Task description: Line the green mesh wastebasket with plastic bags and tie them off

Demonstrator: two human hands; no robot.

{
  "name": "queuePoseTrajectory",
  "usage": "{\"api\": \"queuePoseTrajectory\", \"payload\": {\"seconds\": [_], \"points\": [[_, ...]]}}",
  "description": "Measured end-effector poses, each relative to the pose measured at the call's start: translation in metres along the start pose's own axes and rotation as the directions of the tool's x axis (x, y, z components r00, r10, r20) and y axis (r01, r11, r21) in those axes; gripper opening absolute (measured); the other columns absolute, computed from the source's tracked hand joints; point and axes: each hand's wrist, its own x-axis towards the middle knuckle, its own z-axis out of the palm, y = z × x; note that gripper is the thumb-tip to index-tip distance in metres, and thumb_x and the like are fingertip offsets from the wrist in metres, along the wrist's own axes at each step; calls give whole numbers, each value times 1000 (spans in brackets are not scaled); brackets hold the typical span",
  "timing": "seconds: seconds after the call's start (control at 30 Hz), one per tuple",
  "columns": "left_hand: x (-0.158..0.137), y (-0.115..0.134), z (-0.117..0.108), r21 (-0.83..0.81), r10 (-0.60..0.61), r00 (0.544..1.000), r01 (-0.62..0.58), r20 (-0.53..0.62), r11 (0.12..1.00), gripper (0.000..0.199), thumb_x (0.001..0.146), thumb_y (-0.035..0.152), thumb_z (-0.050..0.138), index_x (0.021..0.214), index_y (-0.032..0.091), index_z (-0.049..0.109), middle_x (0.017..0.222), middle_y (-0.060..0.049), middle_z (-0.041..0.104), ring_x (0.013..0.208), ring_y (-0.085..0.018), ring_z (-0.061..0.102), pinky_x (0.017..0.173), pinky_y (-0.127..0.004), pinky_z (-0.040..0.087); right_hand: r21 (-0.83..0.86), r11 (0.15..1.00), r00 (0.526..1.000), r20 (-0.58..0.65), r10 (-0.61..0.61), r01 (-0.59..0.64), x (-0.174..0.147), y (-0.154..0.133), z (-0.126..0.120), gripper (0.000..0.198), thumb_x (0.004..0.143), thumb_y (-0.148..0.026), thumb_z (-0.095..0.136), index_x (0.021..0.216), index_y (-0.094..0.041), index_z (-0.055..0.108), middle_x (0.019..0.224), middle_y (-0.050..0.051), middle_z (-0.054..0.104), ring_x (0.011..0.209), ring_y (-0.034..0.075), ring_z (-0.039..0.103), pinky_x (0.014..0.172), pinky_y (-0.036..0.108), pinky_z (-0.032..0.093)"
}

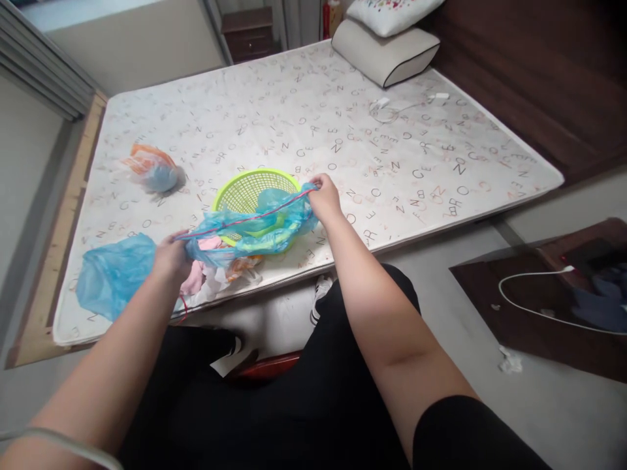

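Item: one wooden bed rail point(36, 303), at the far left, beside one pale mattress point(294, 117) printed throughout with scattered capitals, N, O, C, R and E legible among them, in grey and orange.

Item: one spread of blue plastic film point(115, 274), lying behind your left wrist; whether it joined the bag you held could not be told.

Item: one orange-and-clear plastic bag point(151, 168), bunched, with something pale blue inside.

Item: your left hand point(172, 256), one, closed on the near-left end of a blue plastic bag point(289, 220) with one pink drawstring along its edge.

Item: pink material point(192, 279), beneath that bag, next to crumpled white and orange scraps, uncounted.

Item: one lime-green mesh basket point(245, 190), on the mattress between your hands, the bag stretched across its near side.

Item: your right hand point(326, 198), one, pinching the bag's other end between thumb and fingers.

Items: two cushions, one white with a red print point(392, 14), stacked on one beige bolster point(385, 52).

Item: one coiled white cable point(383, 112), below them.

Item: one dark brown cabinet point(519, 307), at the right, crossed by another white cable point(533, 312).
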Motion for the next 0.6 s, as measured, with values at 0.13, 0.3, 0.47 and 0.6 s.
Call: {"api": "queuePoseTrajectory", "payload": {"seconds": [0.13, 0.3, 0.47, 0.6], "points": [[11, 31, -4, 177, 204, 979, -206, 30, 962, 55, 71, 6, 64, 125, 14, 63, 94, -4, 69, 78, -16, 66, 68, -26, 56, 156, 985, 988, 124, -88, 68, 21, -13, -2, 32, 76, -15, 47, 104, -19, 62, 111, 6, 71, 106, 21, 66, 97, 33, 51], [-13, 68, -1, 607, 261, 771, -624, 580, 493, 93, 71, 26, 74, 160, 27, 44, 167, -11, 42, 154, -35, 39, 124, -51, 37, -30, 989, 820, 563, -105, 148, 31, -37, -32, 44, 69, -14, 61, 111, -20, 70, 109, 5, 73, 95, 25, 66, 88, 37, 54], [-33, 52, 49, 685, 362, 661, -724, 657, 79, 88, 77, 51, 82, 155, 21, 53, 172, -18, 31, 161, -47, 16, 127, -68, 13, -166, 949, 686, 724, -67, 268, 25, -64, -44, 48, 70, -21, 76, 117, -23, 72, 129, 7, 68, 115, 31, 63, 99, 39, 52], [-15, 37, 82, 668, 383, 625, -744, 680, 26, 30, 84, 37, 79, 110, 24, 73, 160, -12, 51, 159, -47, 20, 125, -73, 4, -312, 834, 680, 726, -98, 454, 18, -62, -19, 49, 61, -29, 92, 106, -25, 73, 140, 10, 58, 139, 39, 45, 117, 50, 42]]}}
